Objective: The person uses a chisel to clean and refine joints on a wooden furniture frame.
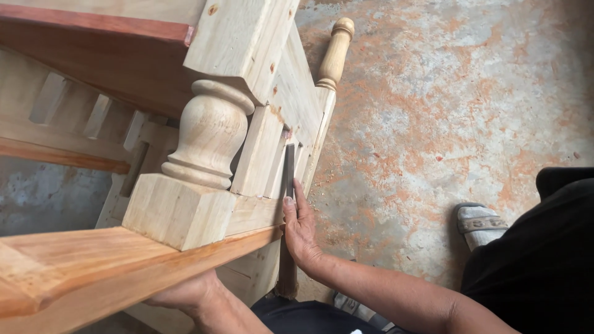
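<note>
Pale, unfinished wood makes up the furniture frame (260, 68) that fills the upper left of the head view, seen from above over a mottled grey and rust-coloured concrete floor (445, 111). A turned baluster post (207, 133) sits between two square blocks at the frame's near corner, and a second turned finial (336, 52) stands at the far corner. Reddish-brown stained rails (93, 266) cross the foreground and the upper left. The right hand (300, 229) lies flat-fingered along the side of the frame, its grip closed lightly around a dark, narrow chisel-like tool (289, 170); the thumb presses the tool's upper part, the blade points up into the gap between the pale slats (263, 154), and the brown handle (286, 272) runs down past the wrist. The left hand (185, 294) is under the near stained rail, knuckles showing, cupped against the rail's underside; how tightly its grip closes cannot be told, since the rail hides the fingers. A grey sandalled foot (479, 224) rests on the floor at right, beside dark clothing (538, 260).
</note>
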